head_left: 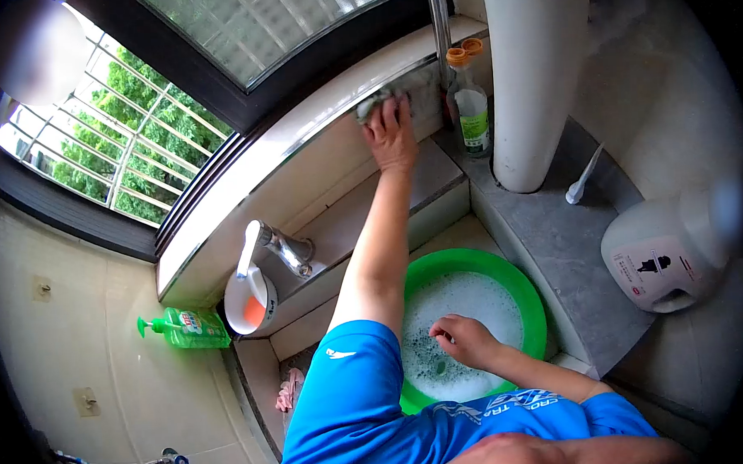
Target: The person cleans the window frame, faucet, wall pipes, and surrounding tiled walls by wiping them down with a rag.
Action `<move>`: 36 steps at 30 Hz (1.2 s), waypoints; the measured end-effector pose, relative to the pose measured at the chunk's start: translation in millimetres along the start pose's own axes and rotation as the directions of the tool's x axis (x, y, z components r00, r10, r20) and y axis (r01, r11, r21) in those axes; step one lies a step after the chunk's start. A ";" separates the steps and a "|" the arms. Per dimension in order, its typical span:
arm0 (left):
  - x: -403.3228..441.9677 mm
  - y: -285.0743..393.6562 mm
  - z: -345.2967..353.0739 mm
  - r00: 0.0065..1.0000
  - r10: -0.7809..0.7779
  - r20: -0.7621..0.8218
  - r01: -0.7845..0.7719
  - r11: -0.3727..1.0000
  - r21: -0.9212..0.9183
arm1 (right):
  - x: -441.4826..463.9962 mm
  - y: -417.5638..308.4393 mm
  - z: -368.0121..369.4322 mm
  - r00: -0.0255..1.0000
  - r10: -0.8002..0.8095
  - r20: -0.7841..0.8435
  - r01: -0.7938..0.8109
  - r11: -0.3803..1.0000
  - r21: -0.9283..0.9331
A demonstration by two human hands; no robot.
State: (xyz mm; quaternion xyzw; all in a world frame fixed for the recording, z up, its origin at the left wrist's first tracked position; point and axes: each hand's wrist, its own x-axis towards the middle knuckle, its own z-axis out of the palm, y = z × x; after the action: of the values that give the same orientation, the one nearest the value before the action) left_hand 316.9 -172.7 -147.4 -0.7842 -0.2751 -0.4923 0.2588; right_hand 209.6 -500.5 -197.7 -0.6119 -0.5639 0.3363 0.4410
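My left hand (394, 138) is stretched far forward, pressing a wet, whitish-green cloth (376, 105) against the tiled wall below the window ledge. The fingers lie over the cloth and hide part of it; its exact kind is hard to make out. Below, my right hand (466, 341) hovers above a green basin (531, 308). Its fingers are curled in loosely, and nothing shows in them. White foamy water (482, 298) fills the basin, with a darker patch of bubbles near that hand.
A chrome faucet (289, 254) stands left, beside a white cup (246, 308) and green pump bottle (195, 329). Pink cloth (289, 391) lies below. To the right are glass bottles (472, 116), a white pipe (535, 84), a small brush-like item (581, 181) and a large jug (663, 256).
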 end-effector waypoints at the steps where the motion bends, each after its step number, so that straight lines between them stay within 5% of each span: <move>1: -14.6 0.9 -2.0 0.991 0.052 0.124 -0.048 0.998 -0.034 | -0.3 0.2 0.8 1.000 -0.013 0.005 0.013 1.000 -0.005; 5: -50.3 12.1 -5.9 0.922 0.036 0.386 0.046 0.979 -0.200 | 0.2 -1.6 -1.7 0.999 -0.002 0.044 0.004 0.999 -0.033; 7: -51.1 8.9 -10.9 0.764 0.074 0.641 0.104 0.966 -0.235 | -0.8 -0.8 -0.7 0.999 0.012 0.041 -0.011 1.000 -0.017; 11: -53.5 0.2 -20.6 0.756 0.063 0.651 0.175 0.940 -0.294 | 1.2 -3.4 -4.7 0.999 0.017 0.036 -0.016 0.999 -0.038; 19: -77.0 -63.7 -62.0 0.653 -0.235 0.720 0.425 0.900 -0.092 | 1.0 -1.4 -5.0 0.999 -0.040 0.013 0.041 0.995 -0.093; 23: -99.5 -91.0 -64.5 0.696 -0.240 0.676 0.325 0.946 0.000 | 2.2 -1.1 -4.6 0.995 -0.101 -0.015 0.099 0.991 -0.094; 27: -99.6 -102.4 -94.7 0.702 -0.334 0.629 0.380 0.923 0.065 | 1.9 1.0 -6.9 0.994 -0.106 -0.039 0.102 0.991 -0.090; 29: -96.2 -106.2 -113.3 0.591 -0.310 0.745 0.316 0.938 0.140 | 2.4 -0.1 -7.6 0.995 -0.100 -0.030 0.096 0.991 -0.094; 31: -96.5 -105.0 -126.8 0.596 -0.276 0.754 0.220 0.959 0.177 | 3.1 1.4 -6.4 0.994 -0.106 -0.036 0.102 0.991 -0.090; 33: -96.1 -95.5 -149.3 0.320 -0.232 0.919 0.574 0.819 0.007 | 3.7 -0.3 -7.1 0.993 -0.114 -0.035 0.111 0.990 -0.084; 34: -98.4 -90.9 -163.7 0.234 -0.121 0.965 0.873 0.463 -0.154 | 5.0 -1.8 -8.6 0.989 -0.127 -0.074 0.119 0.988 -0.103; 35: -103.0 -85.4 -179.6 0.208 0.021 0.978 0.978 -0.016 -0.207 | 6.2 -3.0 -9.8 0.985 -0.137 -0.109 0.123 0.985 -0.122; 36: -100.1 -72.6 -203.3 0.234 0.068 0.970 0.929 -0.310 -0.202 | 8.2 -1.4 -9.1 0.990 -0.076 -0.119 0.064 0.993 -0.101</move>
State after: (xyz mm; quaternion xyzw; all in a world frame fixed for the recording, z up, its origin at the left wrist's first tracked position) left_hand 102.6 -276.1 -151.6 -0.5718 -0.2830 -0.2204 -0.7378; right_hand 218.4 -493.9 -192.2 -0.6319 -0.5725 0.2546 0.4562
